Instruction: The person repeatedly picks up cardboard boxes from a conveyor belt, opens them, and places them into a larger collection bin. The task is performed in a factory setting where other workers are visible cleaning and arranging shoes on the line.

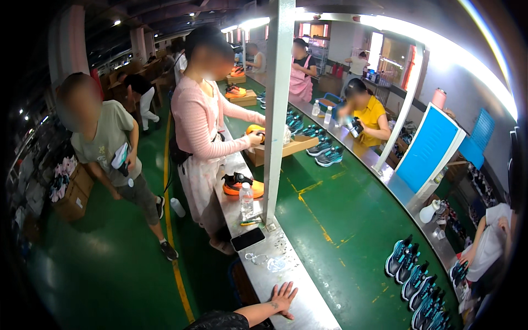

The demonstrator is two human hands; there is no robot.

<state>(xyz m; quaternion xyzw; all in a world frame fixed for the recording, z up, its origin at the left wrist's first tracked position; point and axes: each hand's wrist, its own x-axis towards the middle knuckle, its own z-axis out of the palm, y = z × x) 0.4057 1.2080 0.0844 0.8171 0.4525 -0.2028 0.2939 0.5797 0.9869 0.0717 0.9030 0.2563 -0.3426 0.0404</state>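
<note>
My left hand [283,300] lies flat, fingers spread, on the metal ledge [291,264] beside the green conveyor belt. It holds nothing. My right hand is not in view. Just beyond my fingers is a crumpled piece of clear plastic [276,264], with a small ring-shaped item [256,257] beside it. A dark-screened phone [247,239] rests farther up the ledge. Behind it stand a clear plastic bottle [246,202] and an orange and black shoe [242,186].
A white post [279,110] rises from the ledge. Dark shoes with turquoise trim [415,280] line the green belt [330,209]. A person in pink [201,126] handles an orange shoe over a cardboard box [300,146]. Other people work across the belt; another walks at left.
</note>
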